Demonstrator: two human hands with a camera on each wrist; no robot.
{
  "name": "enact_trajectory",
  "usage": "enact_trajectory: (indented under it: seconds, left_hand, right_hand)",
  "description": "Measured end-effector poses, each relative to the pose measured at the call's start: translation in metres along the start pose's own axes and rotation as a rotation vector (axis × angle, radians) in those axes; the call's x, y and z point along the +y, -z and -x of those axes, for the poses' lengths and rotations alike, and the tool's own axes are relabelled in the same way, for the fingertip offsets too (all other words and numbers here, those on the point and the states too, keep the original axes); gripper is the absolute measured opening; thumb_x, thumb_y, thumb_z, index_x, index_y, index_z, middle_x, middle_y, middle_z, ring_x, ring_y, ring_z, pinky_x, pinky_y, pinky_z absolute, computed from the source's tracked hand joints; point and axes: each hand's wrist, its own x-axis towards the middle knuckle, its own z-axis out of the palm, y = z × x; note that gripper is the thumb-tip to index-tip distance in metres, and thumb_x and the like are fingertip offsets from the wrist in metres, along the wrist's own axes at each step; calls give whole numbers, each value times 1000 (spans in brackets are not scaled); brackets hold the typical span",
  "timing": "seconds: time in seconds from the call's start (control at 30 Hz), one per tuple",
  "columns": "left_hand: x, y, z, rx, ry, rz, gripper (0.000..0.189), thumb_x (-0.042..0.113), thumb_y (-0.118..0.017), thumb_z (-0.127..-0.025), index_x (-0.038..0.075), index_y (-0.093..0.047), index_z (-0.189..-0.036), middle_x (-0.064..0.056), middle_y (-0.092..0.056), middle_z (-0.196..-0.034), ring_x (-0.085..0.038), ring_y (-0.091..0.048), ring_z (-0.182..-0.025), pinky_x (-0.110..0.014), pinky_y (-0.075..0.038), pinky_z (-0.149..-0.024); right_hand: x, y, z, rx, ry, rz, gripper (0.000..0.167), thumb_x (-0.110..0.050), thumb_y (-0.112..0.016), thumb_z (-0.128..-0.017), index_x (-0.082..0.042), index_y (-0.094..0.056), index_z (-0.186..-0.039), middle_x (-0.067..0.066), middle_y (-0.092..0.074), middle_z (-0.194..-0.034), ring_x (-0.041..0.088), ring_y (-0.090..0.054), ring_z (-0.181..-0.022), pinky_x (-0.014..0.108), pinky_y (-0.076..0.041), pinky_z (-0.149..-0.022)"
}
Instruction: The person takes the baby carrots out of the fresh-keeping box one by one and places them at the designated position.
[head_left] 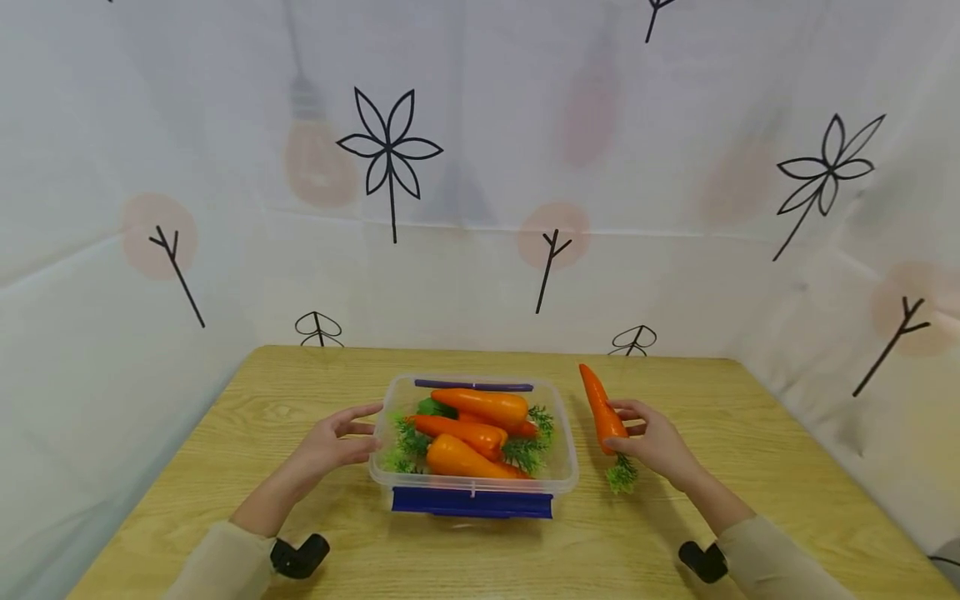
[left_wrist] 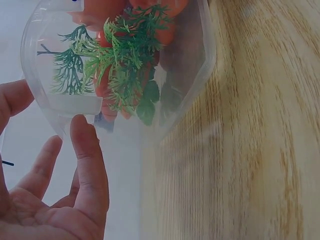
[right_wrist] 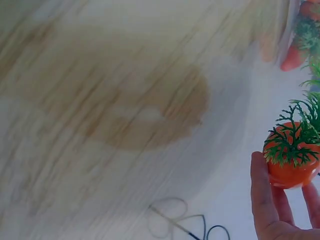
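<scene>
My right hand (head_left: 660, 446) pinches an orange toy-like carrot (head_left: 602, 408) between thumb and fingers, to the right of a clear plastic box (head_left: 566, 467). The carrot's tip points up and away, and its green leafy top (right_wrist: 300, 145) hangs on the near side. At the box's left side is my left hand (head_left: 330, 446), its fingers extended and parted, fingertips (left_wrist: 82, 125) at the clear wall. Several orange carrots (head_left: 480, 406) with green tops lie inside the box. Blue clip flaps (head_left: 472, 502) are on its near and far sides.
The box and both hands are over a wooden table (head_left: 300, 392). A white cloth (head_left: 472, 283) printed with black plant drawings hangs behind the table and at both sides. A black wrist mount (head_left: 300, 557) sits by each sleeve.
</scene>
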Motion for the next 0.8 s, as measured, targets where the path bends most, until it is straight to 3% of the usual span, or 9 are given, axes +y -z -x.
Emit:
enact_trajectory:
  seconds: [0.2, 0.47, 0.8]
  left_hand:
    - [0, 0, 0, -1, 1, -2, 61, 14, -68, -86, 4, -41, -140, -25, -48, -124, -29, -56, -103, -42, -49, -84]
    - [0, 0, 0, 3, 6, 1, 61, 14, -68, -86, 4, -41, -140, -25, -48, -124, -28, -57, -102, -42, -49, -84]
    - [1, 0, -1, 7, 9, 3, 60, 12, -67, -87, 4, -41, -140, -26, -48, -124, -28, -56, -102, -42, -50, -84]
  right_hand:
    - [7, -1, -3, -22, -28, -42, 61, -11, -73, -81, 3, -44, -133, 31, -44, -123, 37, -56, -96, 36, -55, -68]
    - [15, -3, -9, -39, -95, 1, 61, -18, -74, -81, 4, -47, -131, 30, -46, -122, 37, -55, -98, 35, -54, -70]
    - [16, -4, -13, -69, -130, 52, 62, -25, -76, -79, 5, -50, -127, 28, -50, -117, 25, -59, -86, 34, -53, -65]
